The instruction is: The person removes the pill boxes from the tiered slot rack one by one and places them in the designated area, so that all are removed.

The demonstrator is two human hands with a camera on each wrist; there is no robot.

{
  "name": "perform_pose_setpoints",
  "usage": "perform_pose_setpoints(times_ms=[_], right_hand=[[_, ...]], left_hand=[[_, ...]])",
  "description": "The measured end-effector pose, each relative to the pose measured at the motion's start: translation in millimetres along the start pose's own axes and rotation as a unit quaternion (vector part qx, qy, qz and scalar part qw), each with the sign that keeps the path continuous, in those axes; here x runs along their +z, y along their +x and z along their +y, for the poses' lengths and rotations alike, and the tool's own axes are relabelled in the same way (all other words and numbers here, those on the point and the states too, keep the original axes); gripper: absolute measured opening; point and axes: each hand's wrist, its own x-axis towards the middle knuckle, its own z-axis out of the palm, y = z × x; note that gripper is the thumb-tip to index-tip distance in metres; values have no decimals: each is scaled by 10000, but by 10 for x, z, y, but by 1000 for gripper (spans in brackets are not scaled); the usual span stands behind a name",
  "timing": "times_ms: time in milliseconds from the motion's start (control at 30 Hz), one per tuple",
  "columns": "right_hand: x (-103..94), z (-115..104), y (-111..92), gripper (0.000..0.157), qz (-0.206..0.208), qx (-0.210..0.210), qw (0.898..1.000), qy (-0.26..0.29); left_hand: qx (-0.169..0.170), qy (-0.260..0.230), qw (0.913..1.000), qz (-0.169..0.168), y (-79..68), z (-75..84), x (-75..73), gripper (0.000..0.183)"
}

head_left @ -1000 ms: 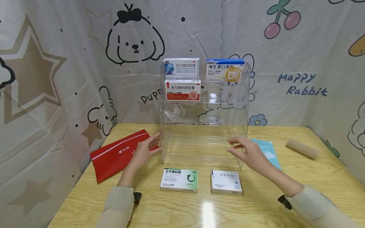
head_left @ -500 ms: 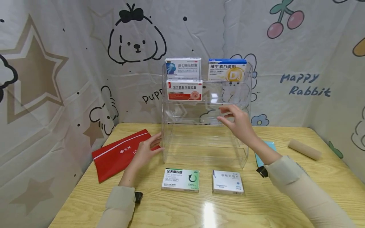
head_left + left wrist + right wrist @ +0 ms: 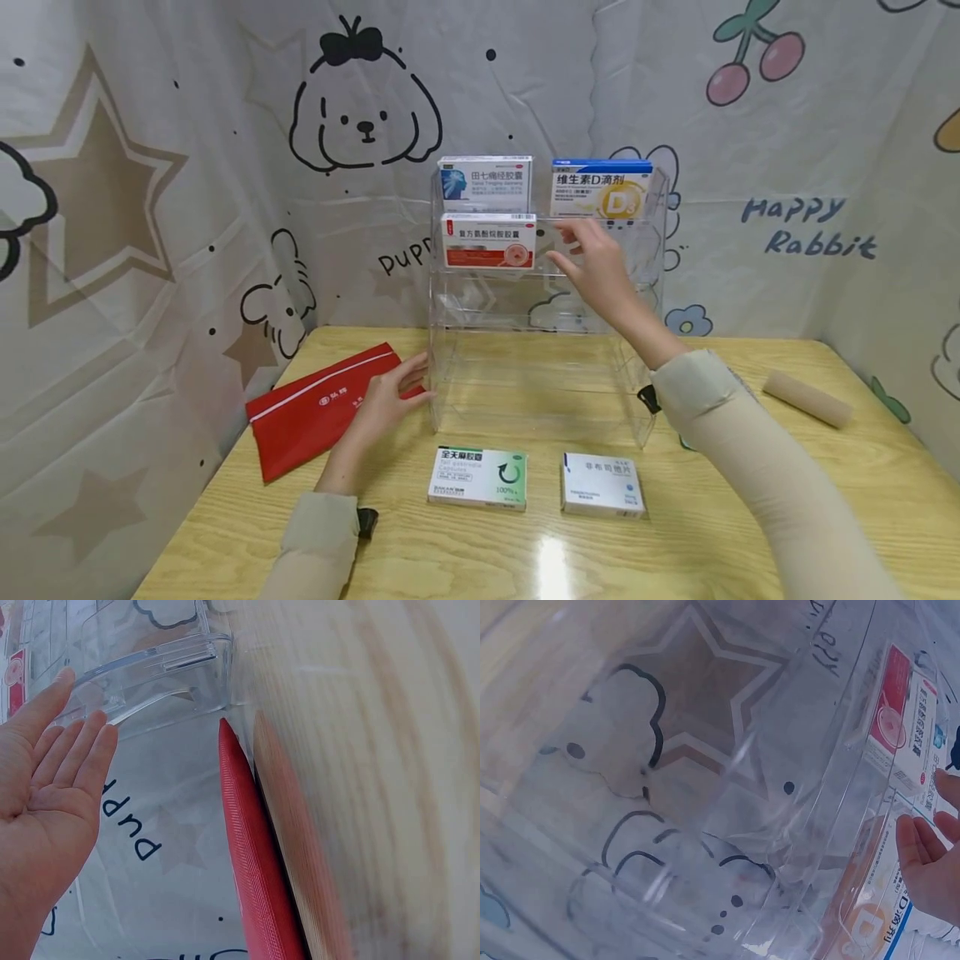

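Observation:
A clear display rack (image 3: 433, 333) stands upright on the table. My right hand (image 3: 600, 267) is raised before its upper tiers, thumb and fingers apart, with nothing between them. It is just right of a red-and-white medicine box (image 3: 490, 242) on the second tier. A white medicine box with a blue head picture (image 3: 486, 185) and a vitamin D drops box (image 3: 600, 187) sit on the top tier. My left hand (image 3: 386, 402) is at the rack's left side with relaxed fingers; contact is unclear. In the left wrist view its palm (image 3: 56, 817) holds nothing.
In front of the rack lie a green-and-white capsule box (image 3: 477, 477) and a white tablet box (image 3: 602, 485). A red zip pouch (image 3: 322, 408) lies at the left, a cardboard tube (image 3: 807, 398) at the right. Printed cloth hangs behind the table.
My right hand has risen from the rack's lower right side and moved left, up to the red-and-white box. The left hand stays by the rack. The boxes have not moved.

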Motion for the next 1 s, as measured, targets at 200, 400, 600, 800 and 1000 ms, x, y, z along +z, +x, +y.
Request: perform_pose_setpoints(times_ms=[200, 400, 600, 800, 1000], right_hand=[[85, -27, 203, 41, -200, 83, 9997, -79], [155, -62, 323, 43, -483, 71, 9984, -281], [183, -89, 337, 40, -680, 197, 9973, -184], [206, -84, 318, 39, -589, 179, 9981, -43], [250, -94, 320, 37, -521, 238, 9982, 151]], left_hand=[[-34, -118, 9999, -26, -3, -11, -1, 66], [-33, -145, 9999, -3, -1, -6, -1, 65], [-26, -102, 9999, -3, -1, -10, 1, 66], [21, -84, 10000, -40, 2, -16, -2, 66], [10, -125, 9999, -36, -6, -20, -6, 66]])
